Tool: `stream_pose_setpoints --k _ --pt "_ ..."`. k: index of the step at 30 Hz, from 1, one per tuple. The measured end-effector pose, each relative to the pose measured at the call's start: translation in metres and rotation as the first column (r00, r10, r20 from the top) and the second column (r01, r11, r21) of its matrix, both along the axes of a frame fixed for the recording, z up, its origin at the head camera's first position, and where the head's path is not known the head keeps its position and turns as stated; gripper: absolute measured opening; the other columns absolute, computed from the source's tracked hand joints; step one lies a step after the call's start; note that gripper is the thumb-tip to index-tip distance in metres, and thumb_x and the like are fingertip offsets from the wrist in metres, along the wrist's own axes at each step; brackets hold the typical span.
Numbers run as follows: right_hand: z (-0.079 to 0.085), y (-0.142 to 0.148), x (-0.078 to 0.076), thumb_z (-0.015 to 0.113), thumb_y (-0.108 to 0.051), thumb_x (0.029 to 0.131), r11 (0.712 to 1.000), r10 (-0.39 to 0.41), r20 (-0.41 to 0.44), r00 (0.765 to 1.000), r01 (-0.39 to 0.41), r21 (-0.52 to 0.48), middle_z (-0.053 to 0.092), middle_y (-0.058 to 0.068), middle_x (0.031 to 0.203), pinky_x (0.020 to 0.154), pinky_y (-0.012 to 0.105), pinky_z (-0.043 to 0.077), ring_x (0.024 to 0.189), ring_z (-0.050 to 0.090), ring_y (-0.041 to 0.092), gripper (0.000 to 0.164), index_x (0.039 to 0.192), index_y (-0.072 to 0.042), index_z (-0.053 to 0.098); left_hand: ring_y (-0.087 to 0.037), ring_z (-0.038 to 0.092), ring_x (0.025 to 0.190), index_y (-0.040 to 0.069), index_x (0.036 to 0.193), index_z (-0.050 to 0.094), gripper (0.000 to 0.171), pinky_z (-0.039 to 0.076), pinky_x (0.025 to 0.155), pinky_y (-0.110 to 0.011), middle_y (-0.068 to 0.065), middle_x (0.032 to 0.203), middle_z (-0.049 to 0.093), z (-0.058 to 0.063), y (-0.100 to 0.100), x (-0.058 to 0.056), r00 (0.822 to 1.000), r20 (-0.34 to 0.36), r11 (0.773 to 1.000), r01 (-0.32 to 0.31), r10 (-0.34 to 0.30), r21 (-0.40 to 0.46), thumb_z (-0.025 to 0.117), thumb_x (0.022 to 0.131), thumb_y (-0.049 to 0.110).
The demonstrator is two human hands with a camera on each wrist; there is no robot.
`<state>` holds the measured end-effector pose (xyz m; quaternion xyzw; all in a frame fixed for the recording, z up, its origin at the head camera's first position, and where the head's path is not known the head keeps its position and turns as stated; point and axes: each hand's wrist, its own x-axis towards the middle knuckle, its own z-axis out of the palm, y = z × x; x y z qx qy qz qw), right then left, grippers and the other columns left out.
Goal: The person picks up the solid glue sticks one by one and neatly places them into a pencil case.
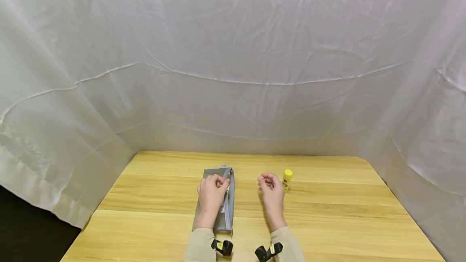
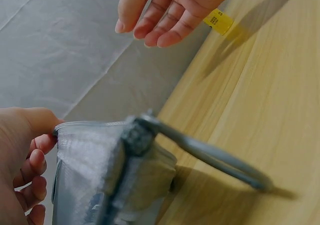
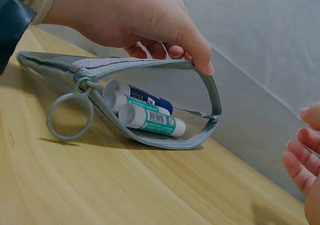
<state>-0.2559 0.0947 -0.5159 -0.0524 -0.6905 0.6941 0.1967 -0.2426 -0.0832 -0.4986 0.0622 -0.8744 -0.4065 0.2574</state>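
Head view. Pouch point(image 1: 223, 221), grey, lies on the table point(image 1: 346, 213) under and beside the left hand point(image 1: 211, 195). Its long unzipped side faces the right hand point(image 1: 274, 197). Left thumb and fingers pinch the pouch's upper edge. Right hand sits apart from the pouch, fingers loosely bent, gripping nothing. Glue stick point(image 1: 287, 180), yellow, stands upright just beyond the outer side of the right hand; contact with that hand cannot be told. Contents of the pouch are too small here to identify. Pale curtain point(image 1: 255, 104) hangs beyond both hands.

Left wrist view. Left hand grips the near top corner of the pouch between thumb and fingers, the other fingers bent along its side. Zip ring point(image 2: 215, 157) sticks out from the pouch away from the left hand, blurred. Right hand hangs above and beyond the pouch, fingers slack. Lower part of the glue stick shows past the right hand.

Right wrist view. Left hand lifts the upper lip, so the pouch's mouth gapes toward the camera. Three tubes lie inside, below the left hand, side by side: blue tube point(image 3: 150, 99) at the back, then a middle tube point(image 3: 135, 103) in green and white, then a front tube point(image 3: 159, 122), also green and white. Tube ends on the zip-ring side are white. Right hand's fingertips show at the frame edge, apart from the pouch.
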Motion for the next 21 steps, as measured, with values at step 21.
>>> stream_pose_setpoints --k 21 --pt "0.003 0.011 0.0 0.073 -0.013 0.087 0.99 -0.14 -0.073 0.987 0.138 -0.034 0.062 0.0 0.081 0.064 0.015 0.049 0.069 0.058 0.003 0.021 0.099 0.002 0.064 -0.014 0.041 0.067 0.019 0.064 0.058 0.026 0.03 0.076 -0.035 0.007 0.063 0.047 0.0 0.001 0.0 1.0 -0.004 1.0 0.001 -0.001 -0.003 0.078 0.079 0.028"
